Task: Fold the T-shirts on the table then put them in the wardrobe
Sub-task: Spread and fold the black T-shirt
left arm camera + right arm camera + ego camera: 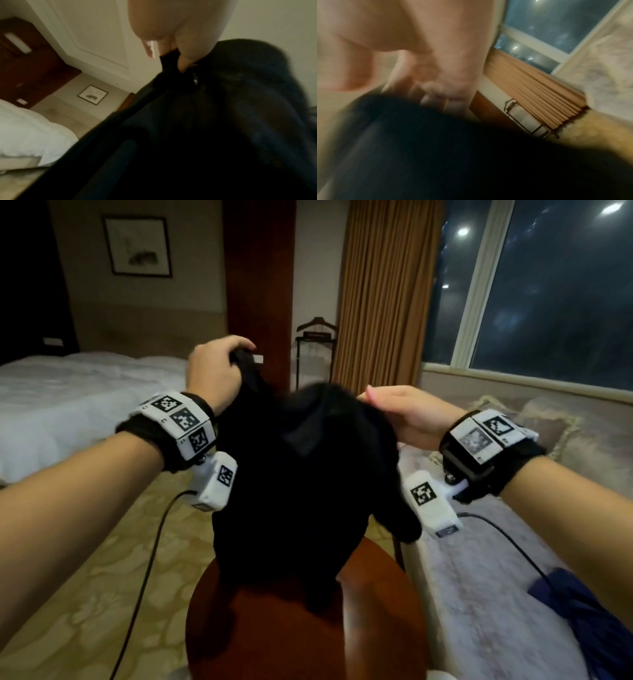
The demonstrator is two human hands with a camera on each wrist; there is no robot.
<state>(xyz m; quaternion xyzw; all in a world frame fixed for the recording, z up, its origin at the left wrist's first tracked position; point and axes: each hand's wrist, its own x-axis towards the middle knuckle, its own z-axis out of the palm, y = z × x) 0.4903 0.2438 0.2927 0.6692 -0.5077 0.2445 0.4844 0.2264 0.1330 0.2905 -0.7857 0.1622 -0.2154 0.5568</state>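
Black T-shirt [291, 491] hangs straight down over round table [376, 611] from L hand [214, 368] pinching its top edge; R hand [407, 414] alongside, grip unclear w/ blur.

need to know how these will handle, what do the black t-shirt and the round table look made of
Black T-shirt: soft matte fabric, likely cotton knit; it hangs limp and bunches from the left hand and right hand. Round table: reddish-brown wood or veneer, glossy; its top shows reflections.

Dim hotel room: white bed [85, 392] at 9 o'clock, tan curtain [387, 289] at 12, night window [555, 285] at 2, patterned carpet [102, 559] below.
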